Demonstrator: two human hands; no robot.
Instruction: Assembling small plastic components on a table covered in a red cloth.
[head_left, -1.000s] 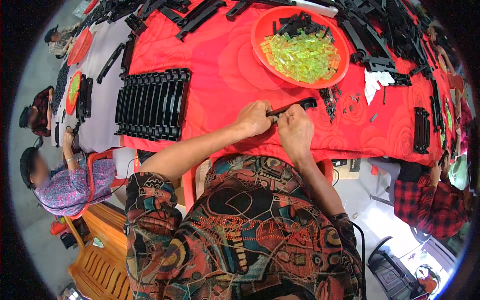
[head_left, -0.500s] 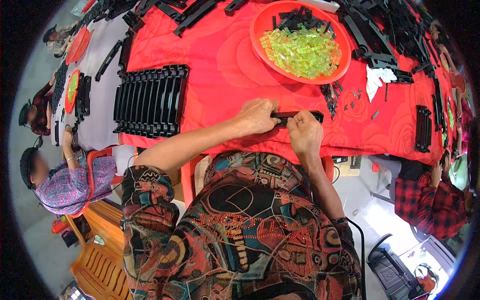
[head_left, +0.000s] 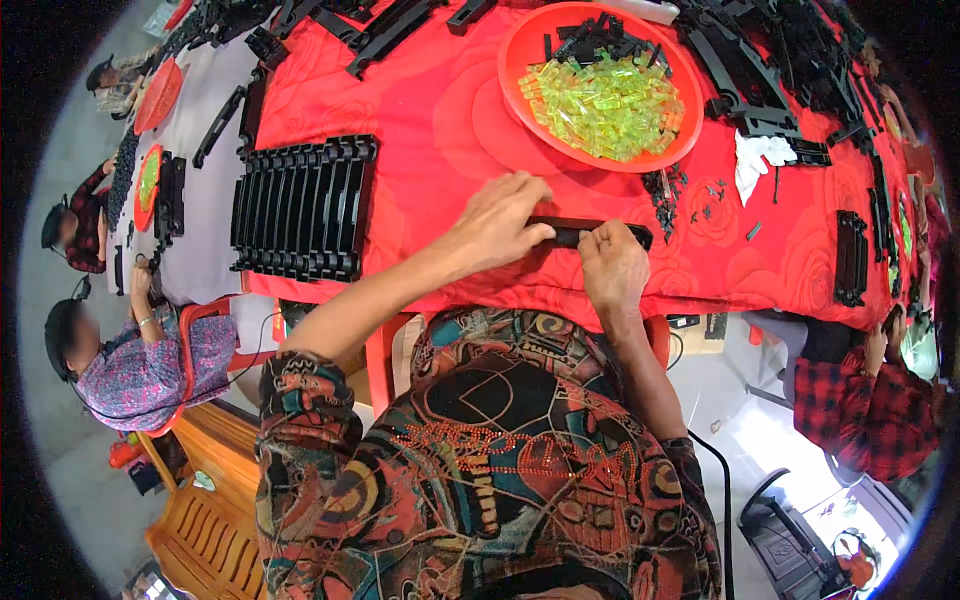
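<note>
A long black plastic part [head_left: 565,234] lies crosswise near the front edge of the red-covered table. My right hand [head_left: 614,268] grips it toward its right end, fingers curled over it. At the other end is my left hand [head_left: 500,222], its fingers lifted and apart from the thumb; the thumb tip is at the part's left end, and I cannot tell whether it touches. To the left, several similar black parts [head_left: 305,208] lie side by side in a neat row. Beyond my hands stands a red bowl [head_left: 515,110] holding translucent yellow-green pieces [head_left: 610,110] and small black pieces [head_left: 600,40].
Small black bits [head_left: 665,195] lie scattered below the bowl, beside a crumpled white glove or cloth [head_left: 755,165]. Black parts [head_left: 740,80] are piled at the far right. People sit at left [head_left: 150,365] and right [head_left: 860,400]. A wooden chair [head_left: 210,530] stands behind at left.
My left hand has loosened from the part's left end and spread its fingers, uncovering more of the part. My right hand keeps its grip, slightly shifted to the right.
</note>
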